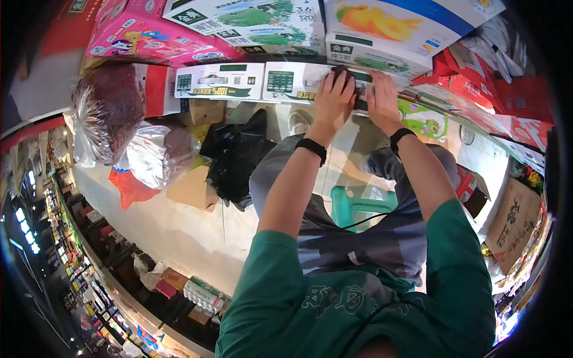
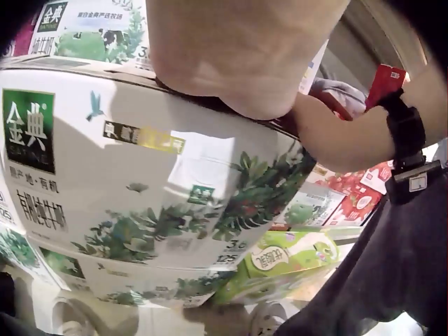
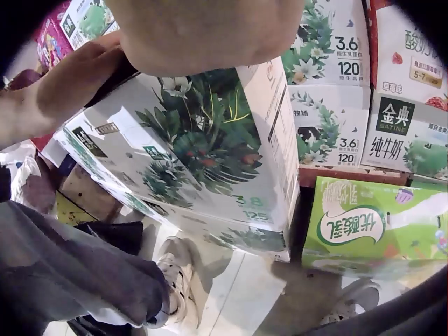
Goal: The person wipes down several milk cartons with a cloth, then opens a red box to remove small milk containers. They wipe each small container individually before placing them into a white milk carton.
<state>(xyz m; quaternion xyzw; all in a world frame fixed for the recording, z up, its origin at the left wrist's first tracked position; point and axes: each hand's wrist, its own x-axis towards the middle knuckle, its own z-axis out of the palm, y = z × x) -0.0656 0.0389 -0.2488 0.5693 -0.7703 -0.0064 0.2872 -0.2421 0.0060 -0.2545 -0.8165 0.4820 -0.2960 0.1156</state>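
Both hands lie side by side on top of a white milk carton printed with green leaves. The left hand rests with fingers pointing away from the body, over a dark patch on the carton's top. A short gap separates it from the right hand, whose fingers also reach forward, nearly straight, along the carton's far side. In the wrist views each near hand shows only as a blurred palm or heel against the carton's upper edge, its fingertips hidden.
Stacked cartons stand behind. A green yogurt box is at the right, near the floor. White cartons continue leftward, beside bagged goods. A black bag lies left of the legs; a green stool is between them.
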